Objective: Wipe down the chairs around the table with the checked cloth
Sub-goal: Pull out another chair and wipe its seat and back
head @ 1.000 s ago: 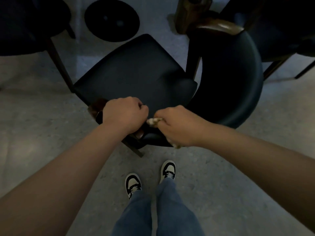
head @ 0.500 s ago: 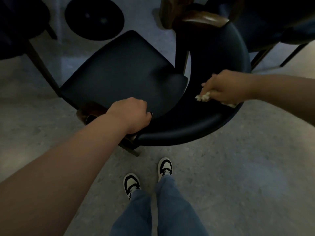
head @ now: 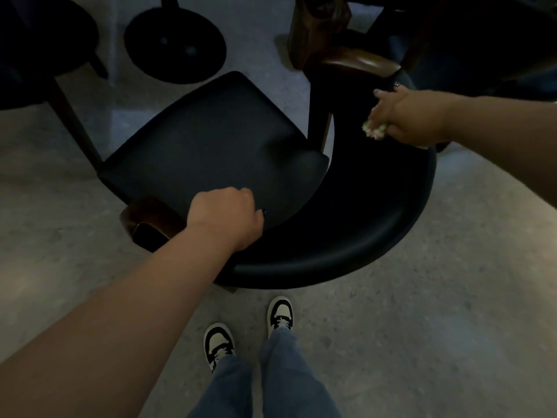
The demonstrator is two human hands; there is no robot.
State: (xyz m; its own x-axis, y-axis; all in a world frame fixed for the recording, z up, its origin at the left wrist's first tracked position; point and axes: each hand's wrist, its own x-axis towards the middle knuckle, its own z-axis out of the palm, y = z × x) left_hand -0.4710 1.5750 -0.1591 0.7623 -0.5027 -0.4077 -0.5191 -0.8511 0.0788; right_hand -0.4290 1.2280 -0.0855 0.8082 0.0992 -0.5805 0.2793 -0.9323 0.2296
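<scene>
Head view, looking down on a dark upholstered chair with a curved padded backrest and wooden arm ends. The right hand is clenched round the bunched checked cloth, of which only a pale crumpled wad shows below the fingers; hand and cloth press against the inner face of the backrest near its right end, just below the glossy wooden arm cap. The left hand is curled over the near left end of the backrest, gripping it beside the other wooden arm end, knuckles up, at the rear edge of the seat. No container appears. Behind the chair lie a round black table base and a wooden leg on the grey speckled floor; another dark chair stands at upper left. Jeans and black-and-white sneakers show at the bottom.
</scene>
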